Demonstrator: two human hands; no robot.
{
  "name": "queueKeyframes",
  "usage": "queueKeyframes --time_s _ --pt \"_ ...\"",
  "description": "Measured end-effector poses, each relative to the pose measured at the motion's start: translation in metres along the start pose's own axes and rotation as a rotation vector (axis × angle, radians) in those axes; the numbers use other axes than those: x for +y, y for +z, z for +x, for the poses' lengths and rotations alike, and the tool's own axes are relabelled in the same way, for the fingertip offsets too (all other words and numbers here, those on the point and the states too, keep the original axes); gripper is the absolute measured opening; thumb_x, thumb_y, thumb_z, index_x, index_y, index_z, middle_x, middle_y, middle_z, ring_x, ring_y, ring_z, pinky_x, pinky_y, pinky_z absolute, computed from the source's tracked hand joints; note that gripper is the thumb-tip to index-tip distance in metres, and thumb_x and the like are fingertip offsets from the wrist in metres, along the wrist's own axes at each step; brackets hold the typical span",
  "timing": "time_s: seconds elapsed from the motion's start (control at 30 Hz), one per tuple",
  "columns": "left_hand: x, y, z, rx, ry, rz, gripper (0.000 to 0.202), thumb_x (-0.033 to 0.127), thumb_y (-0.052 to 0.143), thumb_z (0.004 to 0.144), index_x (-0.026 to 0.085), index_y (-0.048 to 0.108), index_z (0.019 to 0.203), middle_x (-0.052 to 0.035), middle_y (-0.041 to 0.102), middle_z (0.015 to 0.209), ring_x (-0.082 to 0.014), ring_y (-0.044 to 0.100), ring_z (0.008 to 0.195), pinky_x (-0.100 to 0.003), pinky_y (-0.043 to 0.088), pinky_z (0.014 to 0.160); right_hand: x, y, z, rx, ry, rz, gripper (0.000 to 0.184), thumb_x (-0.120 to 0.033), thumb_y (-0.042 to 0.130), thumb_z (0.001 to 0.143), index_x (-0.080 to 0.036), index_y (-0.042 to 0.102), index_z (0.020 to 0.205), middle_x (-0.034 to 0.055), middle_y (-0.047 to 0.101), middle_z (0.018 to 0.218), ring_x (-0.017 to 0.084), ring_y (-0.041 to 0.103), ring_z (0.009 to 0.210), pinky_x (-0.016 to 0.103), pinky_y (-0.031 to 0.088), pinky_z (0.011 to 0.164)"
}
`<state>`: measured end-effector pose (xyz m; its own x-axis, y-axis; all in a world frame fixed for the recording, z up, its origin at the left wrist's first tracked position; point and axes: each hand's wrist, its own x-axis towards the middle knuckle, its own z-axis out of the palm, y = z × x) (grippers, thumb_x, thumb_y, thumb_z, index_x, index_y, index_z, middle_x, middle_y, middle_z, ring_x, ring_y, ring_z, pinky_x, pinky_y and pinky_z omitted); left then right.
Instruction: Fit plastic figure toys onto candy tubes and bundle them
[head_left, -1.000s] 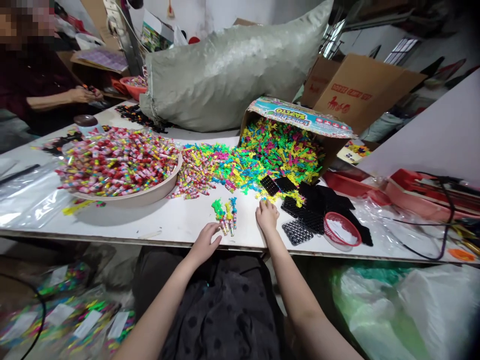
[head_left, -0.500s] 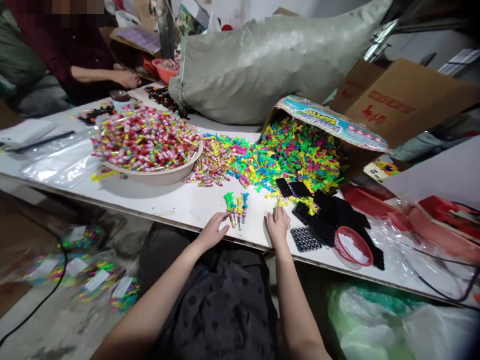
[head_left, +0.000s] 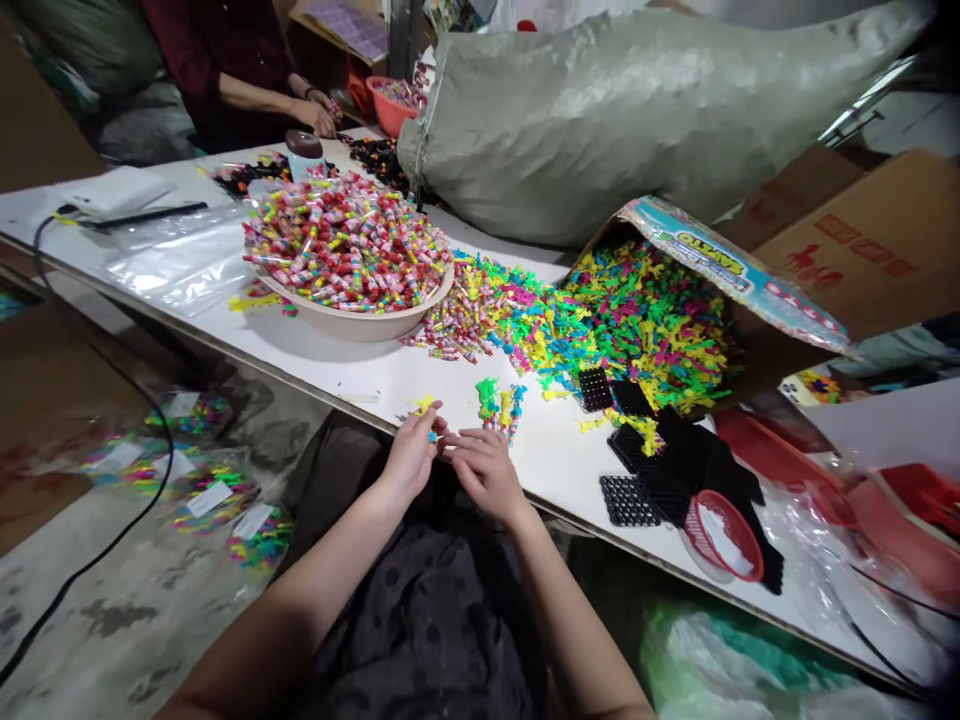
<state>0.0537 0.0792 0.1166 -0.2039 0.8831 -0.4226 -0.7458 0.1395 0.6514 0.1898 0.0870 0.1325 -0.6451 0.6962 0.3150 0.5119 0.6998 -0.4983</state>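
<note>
My left hand [head_left: 411, 455] is closed near the front edge of the table, with a small yellow plastic figure [head_left: 424, 404] showing above its fingers and a bit of blue by the thumb. Fingertips of my right hand [head_left: 486, 468] meet those of the left; its fingers are bent together, and whatever lies between them is hidden. Just behind the right hand, a short row of green, yellow and blue figures on candy-like tubes [head_left: 504, 402] lies on the white table [head_left: 322, 375].
A wide basin [head_left: 360, 322] is heaped with wrapped tubes. Colourful figures spill from a tipped carton [head_left: 750, 265]. Black perforated trays [head_left: 630, 500] and a red basket [head_left: 724, 535] sit at right. Behind lies a big grey sack [head_left: 600, 120]; a co-worker's hands [head_left: 322, 112] are far left.
My right hand has moved left from beside the black trays to meet my left hand. My left hand has left the row of figures and closed on a figure. The view has shifted.
</note>
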Motion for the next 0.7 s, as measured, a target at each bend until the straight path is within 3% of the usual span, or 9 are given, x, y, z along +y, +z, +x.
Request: queueKeyframes --time_s 0.13,0.33,0.47,0.7 --pt "0.019 -0.019 0.003 -0.033 0.065 0.044 0.034 0.041 0.059 0.073 0.017 0.052 0.096 0.0080 0.044 0.056 -0.0049 0.041 0.045 -0.018 0.039 0.047 0.039 0.007 0.059 0.163 0.158 -0.037 0.028 -0.026 0.039 0.088 -0.022 0.067 0.089 0.0025 0.069 0.091 0.017 0.057 0.090 0.033 0.038 0.086" --pt "0.034 -0.030 0.000 0.026 0.100 0.116 0.024 0.038 0.055 0.074 0.019 0.041 0.073 0.0075 0.049 0.058 -0.0047 0.045 0.047 -0.018 0.038 0.051 0.089 0.021 0.135 0.119 0.312 -0.319 0.029 -0.019 0.045 0.082 -0.018 0.062 0.106 0.0058 0.064 0.108 0.021 0.052 0.100 0.034 0.034 0.089" --pt "0.040 -0.039 0.002 0.022 0.112 0.177 0.024 0.037 0.061 0.070 0.017 0.048 0.074 0.0065 0.051 0.062 -0.0052 0.050 0.052 -0.020 0.041 0.057 0.106 0.021 0.148 0.043 0.466 -0.502 0.027 -0.024 0.049 0.080 -0.019 0.064 0.101 0.0078 0.066 0.100 0.025 0.053 0.096 0.038 0.033 0.085" --pt "0.046 -0.039 0.011 0.040 0.151 0.145 0.028 0.031 0.073 0.058 0.016 0.059 0.077 0.0043 0.057 0.071 -0.0050 0.053 0.051 -0.020 0.043 0.055 0.115 0.019 0.137 -0.024 0.524 -0.559 0.024 -0.020 0.053 0.071 -0.016 0.067 0.091 0.0111 0.064 0.093 0.025 0.054 0.091 0.035 0.036 0.079"
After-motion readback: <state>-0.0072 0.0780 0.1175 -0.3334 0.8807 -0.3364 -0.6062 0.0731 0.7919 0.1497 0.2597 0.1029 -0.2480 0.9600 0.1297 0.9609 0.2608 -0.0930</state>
